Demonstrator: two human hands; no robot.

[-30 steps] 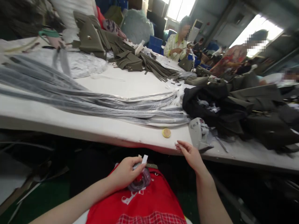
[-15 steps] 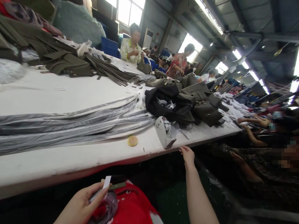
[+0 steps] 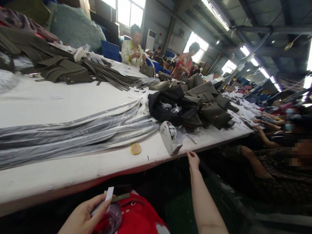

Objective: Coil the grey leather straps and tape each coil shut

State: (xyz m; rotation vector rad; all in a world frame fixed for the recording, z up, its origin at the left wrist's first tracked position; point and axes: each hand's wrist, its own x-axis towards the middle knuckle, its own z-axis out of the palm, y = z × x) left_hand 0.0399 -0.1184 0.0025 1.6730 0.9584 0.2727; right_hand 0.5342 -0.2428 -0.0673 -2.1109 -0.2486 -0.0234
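Note:
Low in the view, my left hand is closed with thumb and fingers on a small white strip. An olive strap end juts out beside it, and a loop of clear, purplish plastic hangs under the fingers. Behind these lies red cloth on my lap. At the table's front edge, my right hand has its fingers pinched together; what they hold, if anything, is hidden. Just beyond those fingertips stands a white tape dispenser, apart from the hand.
On the white table lie a yellow-rimmed disc, long grey plastic-wrapped strips, a black cloth bundle and olive bags. Dark straps lie farther back. Co-workers sit across the table and at right.
The whole view has shifted slightly, moving the table things a little left. Both hands keep nearly the same pose, the right one still at the table edge.

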